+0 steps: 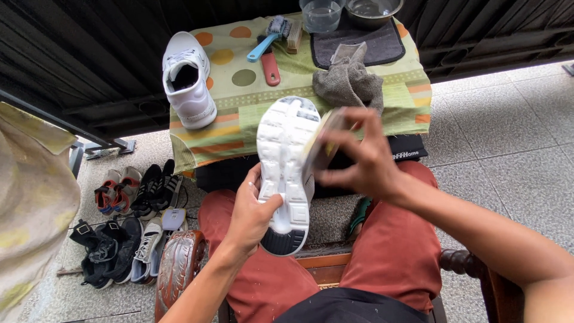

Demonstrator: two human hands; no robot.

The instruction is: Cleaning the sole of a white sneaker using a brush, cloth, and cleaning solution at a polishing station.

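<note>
My left hand [251,215] grips a white sneaker [287,161] from below, sole turned up toward me, above my lap in red trousers. My right hand [362,158] is closed on a brush [320,146] pressed against the shoe's right edge; both are blurred. The second white sneaker [187,81] stands upright on the small table's patterned cloth [251,96] ahead of me. A crumpled grey rag [348,81] lies on the cloth just beyond my right hand.
A blue-handled brush [266,40], a red-handled brush [270,66], a dark mat [359,42], a clear cup [321,13] and a metal bowl [372,9] sit at the table's far side. Several pairs of shoes [128,221] lie on the floor at left. I sit on a wooden chair [178,269].
</note>
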